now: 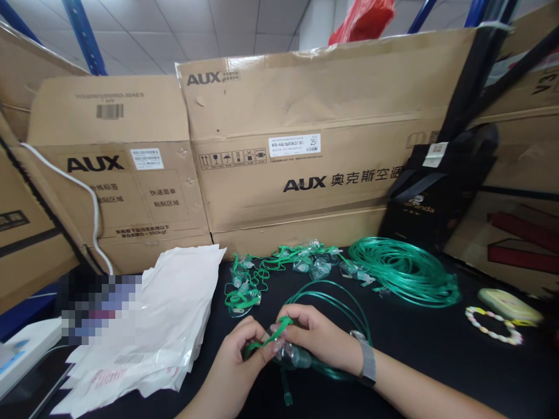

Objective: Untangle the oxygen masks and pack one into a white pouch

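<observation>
Bare hands, one banded wrist.
The left hand (238,361) and right hand (318,337) come in on bare forearms. The right wrist wears a grey watch band (369,364), seemingly fine metal mesh, with a small face edge-on.

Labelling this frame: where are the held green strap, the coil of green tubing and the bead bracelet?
green strap (273,334), head view, stretch between the fingertips.
coil of green tubing (404,270), head view, middle of loops.
bead bracelet (471,317), head view, left-end beads.
</observation>
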Available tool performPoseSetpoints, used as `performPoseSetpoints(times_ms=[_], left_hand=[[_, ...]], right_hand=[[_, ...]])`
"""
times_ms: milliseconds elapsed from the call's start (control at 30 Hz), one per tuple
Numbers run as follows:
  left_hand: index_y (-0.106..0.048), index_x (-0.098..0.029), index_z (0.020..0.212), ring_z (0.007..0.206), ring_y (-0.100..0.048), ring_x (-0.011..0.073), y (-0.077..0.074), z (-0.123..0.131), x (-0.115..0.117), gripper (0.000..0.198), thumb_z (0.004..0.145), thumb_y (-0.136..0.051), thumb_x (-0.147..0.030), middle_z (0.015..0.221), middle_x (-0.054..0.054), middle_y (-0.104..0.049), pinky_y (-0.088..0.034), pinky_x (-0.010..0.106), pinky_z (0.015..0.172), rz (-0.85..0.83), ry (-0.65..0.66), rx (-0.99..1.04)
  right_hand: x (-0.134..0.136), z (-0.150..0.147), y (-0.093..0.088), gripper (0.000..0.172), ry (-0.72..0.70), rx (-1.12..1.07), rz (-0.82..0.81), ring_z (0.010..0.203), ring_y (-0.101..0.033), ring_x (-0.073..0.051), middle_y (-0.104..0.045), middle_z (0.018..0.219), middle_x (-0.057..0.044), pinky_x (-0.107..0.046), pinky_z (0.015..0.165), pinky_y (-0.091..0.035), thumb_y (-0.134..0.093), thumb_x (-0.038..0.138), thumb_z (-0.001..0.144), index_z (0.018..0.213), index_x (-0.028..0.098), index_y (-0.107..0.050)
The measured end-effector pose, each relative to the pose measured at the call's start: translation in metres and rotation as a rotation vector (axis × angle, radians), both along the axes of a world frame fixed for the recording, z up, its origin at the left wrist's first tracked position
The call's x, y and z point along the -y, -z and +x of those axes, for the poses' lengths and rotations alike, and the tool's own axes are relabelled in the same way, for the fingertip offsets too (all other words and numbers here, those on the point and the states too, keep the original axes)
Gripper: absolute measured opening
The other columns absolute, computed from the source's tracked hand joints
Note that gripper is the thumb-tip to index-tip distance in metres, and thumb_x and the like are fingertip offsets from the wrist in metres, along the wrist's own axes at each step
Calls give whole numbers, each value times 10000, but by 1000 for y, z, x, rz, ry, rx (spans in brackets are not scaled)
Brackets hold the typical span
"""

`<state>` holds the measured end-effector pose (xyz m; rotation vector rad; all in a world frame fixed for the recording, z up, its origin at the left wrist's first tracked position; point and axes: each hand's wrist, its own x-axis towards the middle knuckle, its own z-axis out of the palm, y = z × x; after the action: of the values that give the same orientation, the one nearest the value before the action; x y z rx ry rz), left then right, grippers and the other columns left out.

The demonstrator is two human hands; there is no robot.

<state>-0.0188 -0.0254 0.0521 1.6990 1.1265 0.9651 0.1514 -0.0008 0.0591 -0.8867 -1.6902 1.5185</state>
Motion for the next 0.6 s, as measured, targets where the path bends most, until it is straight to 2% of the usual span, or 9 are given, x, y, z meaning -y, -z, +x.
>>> performPoseSetpoints(times_ms=[167,333,400,500,600], left_hand=[[-454,-195,565,640,-386,158,-2,-3,-4,254,739,-565,-343,628,-35,-380,-302,268,612,-7,4,11],[-464,-189,594,623,-373,148,-2,-2,-3,168,718,-547,-266,643,-35,-375,-293,256,584,-2,79,-4],[-433,-195,590,619,-371,145,1,0,-1,155,697,-543,-215,646,-34,-380,-294,252,575,-6,91,-34],[-390,-201,564,623,-391,145,6,4,2,200,669,-555,-155,642,-34,-403,-300,248,581,8,71,-133],[-403,-197,538,612,-409,148,10,7,6,251,658,-623,-212,607,-39,-420,-295,242,568,18,29,-232]], right_hand=[[7,-2,-5,325,50,71,176,600,-441,-105,-489,642,28,-231,589,-372,-503,466,804,710,156,-537],[15,-1,-10,190,56,207,355,637,-434,-107,-486,659,29,-219,608,-369,-542,327,803,721,156,-532],[15,-1,-9,136,25,276,368,601,-414,-93,-470,631,44,-202,573,-358,-549,265,791,713,156,-528],[12,0,-8,81,-65,375,299,555,-424,-73,-481,599,59,-177,530,-351,-584,179,739,691,156,-522],[9,0,-9,97,-111,430,250,557,-454,-71,-514,604,58,-161,509,-348,-595,132,708,662,158,-514]])
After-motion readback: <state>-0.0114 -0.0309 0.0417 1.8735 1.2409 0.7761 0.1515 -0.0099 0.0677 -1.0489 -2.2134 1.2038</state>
